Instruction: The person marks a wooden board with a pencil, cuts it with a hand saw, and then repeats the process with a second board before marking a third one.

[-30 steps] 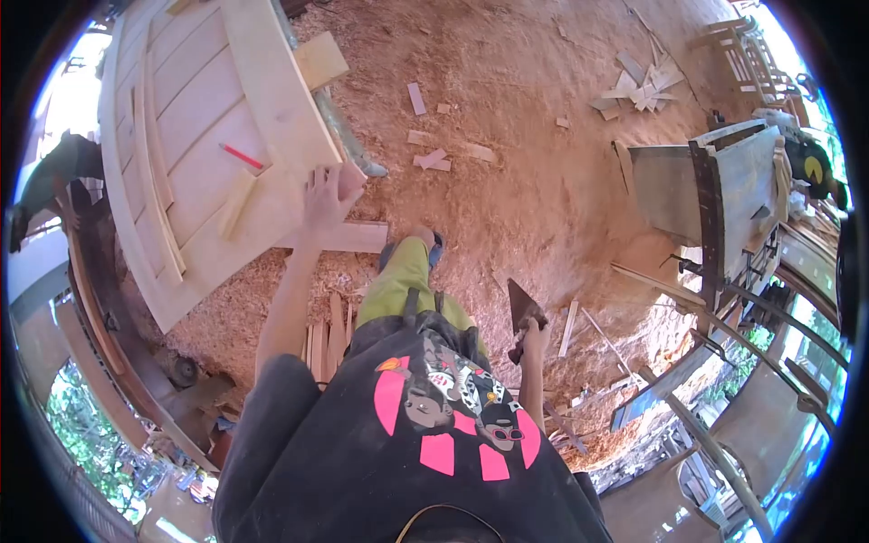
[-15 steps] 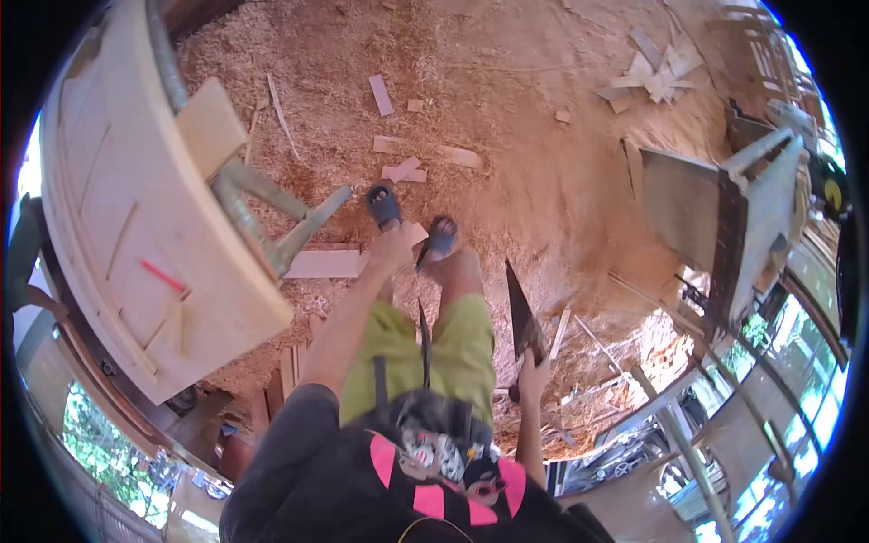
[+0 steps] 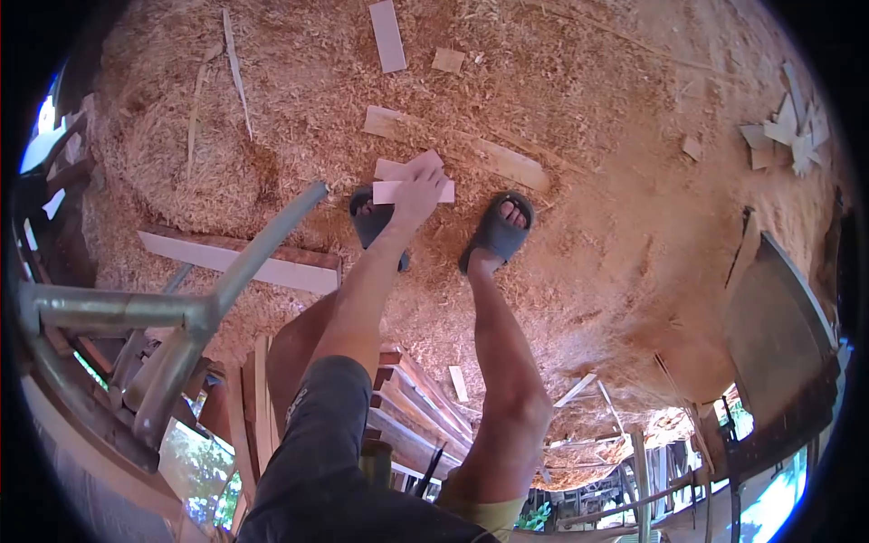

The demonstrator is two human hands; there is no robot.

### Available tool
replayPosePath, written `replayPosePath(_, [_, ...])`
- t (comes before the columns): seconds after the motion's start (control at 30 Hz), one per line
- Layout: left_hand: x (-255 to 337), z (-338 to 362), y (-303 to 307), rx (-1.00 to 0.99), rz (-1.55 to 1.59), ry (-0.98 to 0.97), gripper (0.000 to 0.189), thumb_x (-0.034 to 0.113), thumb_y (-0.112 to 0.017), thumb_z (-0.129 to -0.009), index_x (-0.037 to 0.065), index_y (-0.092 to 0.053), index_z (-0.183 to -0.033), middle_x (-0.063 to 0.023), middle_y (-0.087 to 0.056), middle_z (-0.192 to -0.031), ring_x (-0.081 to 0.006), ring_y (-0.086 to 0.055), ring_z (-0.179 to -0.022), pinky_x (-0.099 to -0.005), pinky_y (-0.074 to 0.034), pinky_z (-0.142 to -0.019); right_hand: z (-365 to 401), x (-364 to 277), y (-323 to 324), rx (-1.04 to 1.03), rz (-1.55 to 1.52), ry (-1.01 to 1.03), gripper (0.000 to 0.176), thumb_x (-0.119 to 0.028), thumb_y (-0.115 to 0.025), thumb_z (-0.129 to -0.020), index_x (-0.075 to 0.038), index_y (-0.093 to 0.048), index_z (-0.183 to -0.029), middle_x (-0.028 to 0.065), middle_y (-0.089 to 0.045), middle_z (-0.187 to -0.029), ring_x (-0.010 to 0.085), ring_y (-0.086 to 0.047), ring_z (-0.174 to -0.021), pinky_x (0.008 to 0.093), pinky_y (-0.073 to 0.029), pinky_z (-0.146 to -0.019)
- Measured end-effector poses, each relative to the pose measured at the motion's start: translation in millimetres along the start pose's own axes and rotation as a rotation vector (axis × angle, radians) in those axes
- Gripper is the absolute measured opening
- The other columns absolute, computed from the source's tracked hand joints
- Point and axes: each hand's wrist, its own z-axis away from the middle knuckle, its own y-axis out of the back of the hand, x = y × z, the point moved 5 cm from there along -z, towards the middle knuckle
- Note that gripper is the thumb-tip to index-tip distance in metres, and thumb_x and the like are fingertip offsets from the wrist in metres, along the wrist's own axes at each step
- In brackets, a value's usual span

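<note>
My left hand [image 3: 420,192] is reaching down to the ground in front of my left foot, its fingers closed over a short, pale wood offcut [image 3: 386,193] whose ends stick out on both sides. Just beyond lie two more small offcuts, one [image 3: 387,169] partly covered and the other [image 3: 423,163] at a slant under or beside my fingertips. How firmly the fingers touch those two is hard to see. My right hand is outside the view, and so is the handsaw it held.
Sawdust and shavings cover the ground. A long board [image 3: 240,260] lies at left near a metal stand leg [image 3: 262,244]. Further strips [image 3: 457,149] and a pale offcut [image 3: 387,36] lie ahead. Stacked planks [image 3: 412,407] are behind my legs; a dark panel [image 3: 778,312] stands at right.
I have bent lower, and my left hand has carried its offcut forward and down to the two crossed pieces. The right hand with the handsaw has left the view.
</note>
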Motion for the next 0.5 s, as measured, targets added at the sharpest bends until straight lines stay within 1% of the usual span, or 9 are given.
replayPosePath(0.03, [5, 2, -4, 0.039, -0.062, -0.115, 0.034, 0.022, -0.055, -0.097, 0.012, -0.062, -0.128, -0.0029, -0.059, -0.135, -0.0216, -0.055, -0.129, -0.0388, -0.050, -0.098, -32, -28, -19, 0.014, 0.028, 0.083, 0.045, -0.028, -0.063, -0.102, 0.009, -0.059, -0.128, 0.0271, -0.071, -0.116, 0.0375, -0.069, -0.108, 0.0446, -0.052, -0.095])
replayPosePath(0.13, [11, 1, 17, 0.026, -0.084, -0.189, 0.034, 0.024, -0.056, -0.097, 0.014, -0.063, -0.129, -0.0032, -0.058, -0.136, -0.0227, -0.052, -0.132, -0.0412, -0.045, -0.103, -131, -116, -79, 0.098, 0.100, 0.369, 0.044, -0.028, -0.063, -0.102, 0.008, -0.059, -0.127, 0.0267, -0.071, -0.115, 0.0361, -0.070, -0.106, 0.0443, -0.053, -0.094])
replayPosePath(0.17, [6, -2, 4, 0.080, -0.068, -0.157, 0.035, 0.025, -0.057, -0.096, 0.015, -0.062, -0.129, -0.0048, -0.057, -0.136, -0.0254, -0.049, -0.135, -0.0426, -0.045, -0.103, -162, -144, -99, 0.147, 0.128, 0.461, 0.043, -0.027, -0.063, -0.102, 0.008, -0.059, -0.126, 0.0265, -0.071, -0.114, 0.0357, -0.070, -0.106, 0.0442, -0.053, -0.093])
replayPosePath(0.2, [5, -8, 10, 0.078, -0.067, -0.152, 0.035, 0.025, -0.057, -0.096, 0.015, -0.062, -0.129, -0.0048, -0.057, -0.136, -0.0254, -0.049, -0.135, -0.0426, -0.045, -0.103, -194, -170, -119, 0.205, 0.169, 0.545, 0.043, -0.027, -0.063, -0.103, 0.008, -0.059, -0.126, 0.0264, -0.071, -0.114, 0.0352, -0.070, -0.105, 0.0441, -0.053, -0.092])
replayPosePath(0.23, [6, -14, 15, 0.016, -0.073, -0.134, 0.037, 0.025, -0.058, -0.095, 0.014, -0.061, -0.130, -0.0070, -0.058, -0.133, -0.0259, -0.051, -0.131, -0.0424, -0.045, -0.103, -223, -194, -138, 0.264, 0.224, 0.620, 0.042, -0.027, -0.063, -0.103, 0.008, -0.059, -0.126, 0.0262, -0.071, -0.113, 0.0348, -0.070, -0.104, 0.0440, -0.053, -0.092])
replayPosePath(0.27, [4, -18, 20, -0.046, -0.080, -0.117, 0.039, 0.024, -0.059, -0.093, 0.014, -0.061, -0.131, -0.0091, -0.059, -0.131, -0.0264, -0.053, -0.128, -0.0421, -0.044, -0.102, -249, -213, -158, 0.328, 0.276, 0.681, 0.041, -0.027, -0.063, -0.103, 0.008, -0.060, -0.125, 0.0261, -0.071, -0.113, 0.0343, -0.070, -0.104, 0.0439, -0.054, -0.091])
replayPosePath(0.4, [-5, -22, 52, -0.062, 0.029, -0.098, 0.042, 0.023, -0.062, -0.090, 0.011, -0.059, -0.130, -0.0100, -0.059, -0.125, -0.0294, -0.055, -0.122, -0.0466, -0.046, -0.101, -324, -242, -214, 0.586, 0.496, 0.827, 0.039, -0.026, -0.063, -0.103, 0.007, -0.060, -0.124, 0.0255, -0.071, -0.110, 0.0325, -0.071, -0.101, 0.0435, -0.054, -0.089])
replayPosePath(0.47, [-21, -27, 98, 0.303, 0.067, -0.119, 0.035, 0.024, -0.060, -0.094, 0.004, -0.056, -0.123, -0.0163, -0.058, -0.112, -0.0341, -0.059, -0.106, -0.0511, -0.048, -0.091, -349, -231, -231, 0.712, 0.592, 0.850, 0.038, -0.026, -0.062, -0.103, 0.007, -0.060, -0.123, 0.0252, -0.072, -0.109, 0.0316, -0.071, -0.100, 0.0433, -0.055, -0.088])
replayPosePath(0.5, [-35, -34, 111, 0.301, 0.064, -0.124, 0.035, 0.024, -0.060, -0.094, 0.004, -0.056, -0.123, -0.0163, -0.058, -0.112, -0.0341, -0.059, -0.106, -0.0511, -0.048, -0.091, -357, -226, -237, 0.770, 0.627, 0.852, 0.038, -0.026, -0.062, -0.103, 0.007, -0.060, -0.122, 0.0250, -0.072, -0.109, 0.0311, -0.071, -0.099, 0.0432, -0.055, -0.087])
